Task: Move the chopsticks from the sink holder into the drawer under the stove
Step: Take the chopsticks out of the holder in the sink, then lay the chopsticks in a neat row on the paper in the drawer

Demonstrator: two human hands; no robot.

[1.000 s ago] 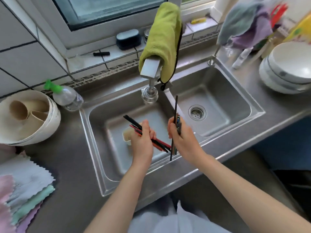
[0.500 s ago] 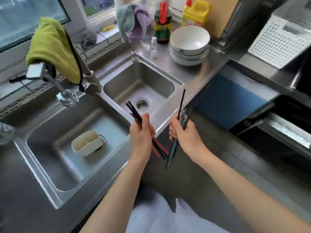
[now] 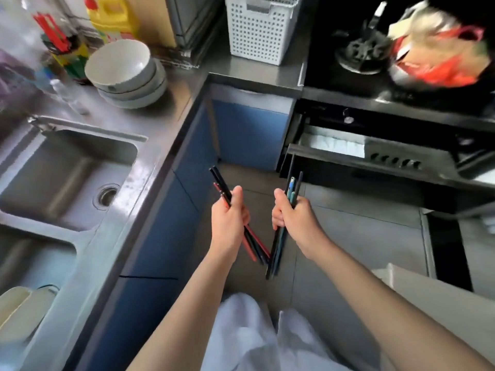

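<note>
Kitchen corner, drawer [image 3: 334,145] ajar under stove [image 3: 375,76]. Left hand [image 3: 227,220] and right hand [image 3: 293,218] each grip loose chopsticks [image 3: 278,245]; one may slip out to the floor.

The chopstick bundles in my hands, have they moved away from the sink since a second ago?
Yes. Both bundles left the sink, now over the floor facing the open stove drawer.

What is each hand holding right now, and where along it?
Left hand: a bundle of black and red chopsticks, gripped around mid-length. Right hand: a bundle of black and teal chopsticks, also gripped mid-length.
</note>
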